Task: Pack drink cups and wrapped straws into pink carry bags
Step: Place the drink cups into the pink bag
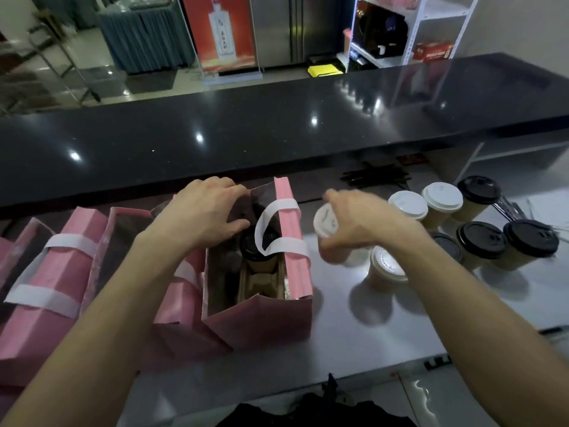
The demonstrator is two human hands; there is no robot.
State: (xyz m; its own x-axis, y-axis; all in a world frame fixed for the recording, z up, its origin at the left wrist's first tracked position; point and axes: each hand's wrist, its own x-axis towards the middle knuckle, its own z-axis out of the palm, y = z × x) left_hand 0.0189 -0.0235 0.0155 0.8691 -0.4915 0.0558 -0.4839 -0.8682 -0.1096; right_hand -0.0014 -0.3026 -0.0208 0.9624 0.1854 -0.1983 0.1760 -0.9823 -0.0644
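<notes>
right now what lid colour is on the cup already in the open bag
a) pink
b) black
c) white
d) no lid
b: the cup standing in the cardboard holder inside the open bag has a black lid, while the right hand holds a white-lidded cup outside the bag.

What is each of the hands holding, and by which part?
Right hand grips a white-lidded cup around its upper body. Left hand holds the open pink bag by its top edge.
</notes>
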